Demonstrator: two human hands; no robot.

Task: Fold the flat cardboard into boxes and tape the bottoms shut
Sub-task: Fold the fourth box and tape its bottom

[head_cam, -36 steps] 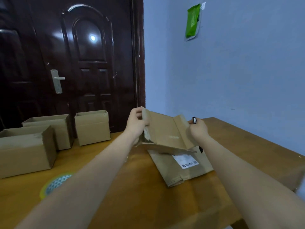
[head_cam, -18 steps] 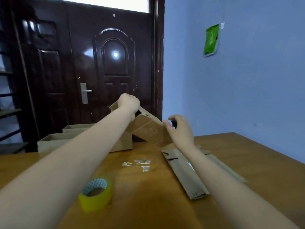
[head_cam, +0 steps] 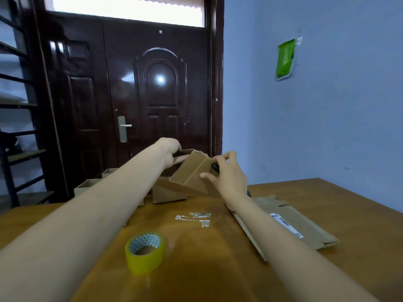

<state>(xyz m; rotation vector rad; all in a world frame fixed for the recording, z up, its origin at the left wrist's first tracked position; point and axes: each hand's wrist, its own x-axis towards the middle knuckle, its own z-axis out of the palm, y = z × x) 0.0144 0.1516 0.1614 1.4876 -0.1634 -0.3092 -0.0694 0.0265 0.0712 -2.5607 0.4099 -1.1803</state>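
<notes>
Gripping tilted box (head_cam: 192, 173), long axis upper-left to lower-right: both hands (head_cam: 169, 152) (head_cam: 229, 175).

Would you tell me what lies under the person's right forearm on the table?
Flattened cardboard with a white printed label lies on the table there. The right forearm covers its left part, so what lies there cannot be seen.

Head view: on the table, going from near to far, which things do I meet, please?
Yellow tape roll → tape scraps stuck to the wood → half-folded cardboard box held up by the left hand and the right hand → finished boxes at the far edge.
</notes>
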